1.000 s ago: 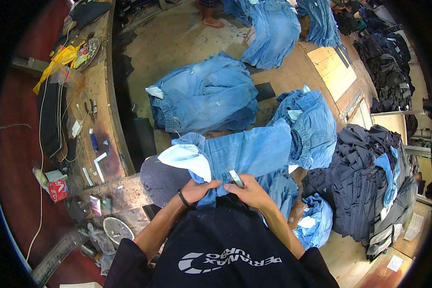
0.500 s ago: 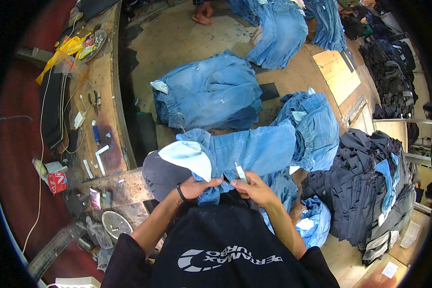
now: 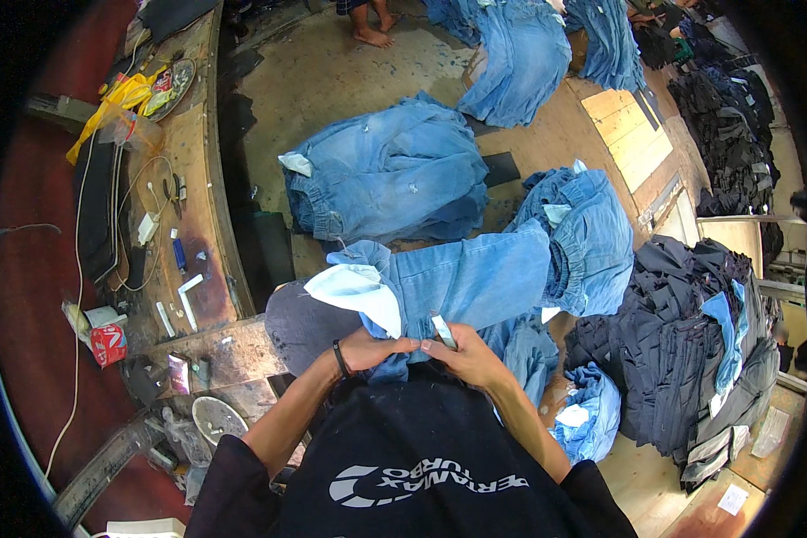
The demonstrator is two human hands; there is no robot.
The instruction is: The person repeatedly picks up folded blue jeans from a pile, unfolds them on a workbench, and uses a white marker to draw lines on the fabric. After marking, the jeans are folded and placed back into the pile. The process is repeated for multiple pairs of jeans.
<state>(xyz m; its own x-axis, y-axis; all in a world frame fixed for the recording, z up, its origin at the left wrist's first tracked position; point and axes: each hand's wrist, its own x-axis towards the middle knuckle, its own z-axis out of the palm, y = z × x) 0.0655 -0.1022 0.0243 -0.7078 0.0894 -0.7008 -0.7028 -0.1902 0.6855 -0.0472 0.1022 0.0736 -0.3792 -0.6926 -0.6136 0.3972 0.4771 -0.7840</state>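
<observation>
Light blue denim trousers [image 3: 475, 273] lie stretched in front of me over a dark, round-ended support [image 3: 298, 325]. A white pocket cloth [image 3: 357, 292] hangs out of them on the left. My left hand [image 3: 369, 350] is closed, pinching the denim at its near edge. Beside it, my right hand [image 3: 469, 357] is closed around a slim, pale hand tool [image 3: 443, 331] that sticks up past the fingers; its exact kind is unclear. The thumbs nearly meet at the cloth, and the fingertips are partly hidden.
A thick pile of jeans [image 3: 381, 175] lies ahead, with bundled elastic-waist jeans [image 3: 587, 242] to the right. Dark garments [image 3: 659, 350] are stacked at far right. Along the left, a wooden bench [image 3: 197, 134] holds cords, a blue lighter-like item [image 3: 179, 255] and a round dish [image 3: 217, 419]. Someone's bare feet [image 3: 374, 36] show at the top.
My hands have drawn closer together at the denim's edge, and the pale tool has tilted and shifted slightly. The white pocket cloth has moved a little to the right.
</observation>
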